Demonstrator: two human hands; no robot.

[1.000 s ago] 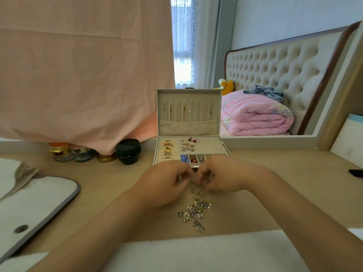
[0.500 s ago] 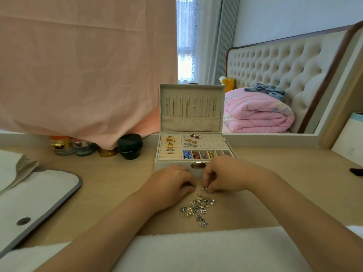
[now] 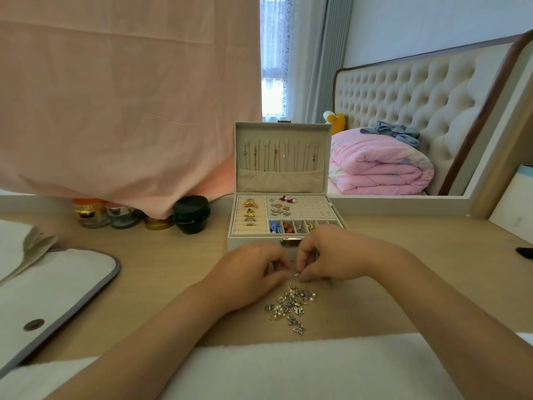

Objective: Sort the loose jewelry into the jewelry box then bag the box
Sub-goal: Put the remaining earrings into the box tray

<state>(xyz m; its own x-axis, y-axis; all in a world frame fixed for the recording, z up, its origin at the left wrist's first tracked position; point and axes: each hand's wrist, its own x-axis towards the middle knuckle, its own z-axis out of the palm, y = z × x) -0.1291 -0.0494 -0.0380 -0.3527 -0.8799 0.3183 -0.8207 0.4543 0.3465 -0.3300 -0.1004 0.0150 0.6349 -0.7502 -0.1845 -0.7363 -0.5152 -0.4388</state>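
Note:
A cream jewelry box [image 3: 253, 242] stands open at the middle of the desk, its lid upright with necklaces hanging inside. Rings, earrings and beads fill its tray. A small pile of loose jewelry [image 3: 291, 306] lies on the desk in front of the box. My left hand [image 3: 251, 272] and my right hand [image 3: 328, 255] meet just above the pile, in front of the box's clasp. Their fingertips pinch one small metal piece [image 3: 297, 274] between them. A grey-edged white bag [image 3: 57, 287] lies flat at the left.
Several small jars [image 3: 190, 213] stand at the back left under a hanging pink cloth [image 3: 121, 96]. A mirror [image 3: 403, 111] behind the desk reflects a bed. A white towel [image 3: 288, 368] covers the near edge. A dark object [image 3: 524, 252] lies at the far right.
Both hands have drawn slightly back from the box's front toward the pile and now pinch a small piece between them. The view has shifted a little.

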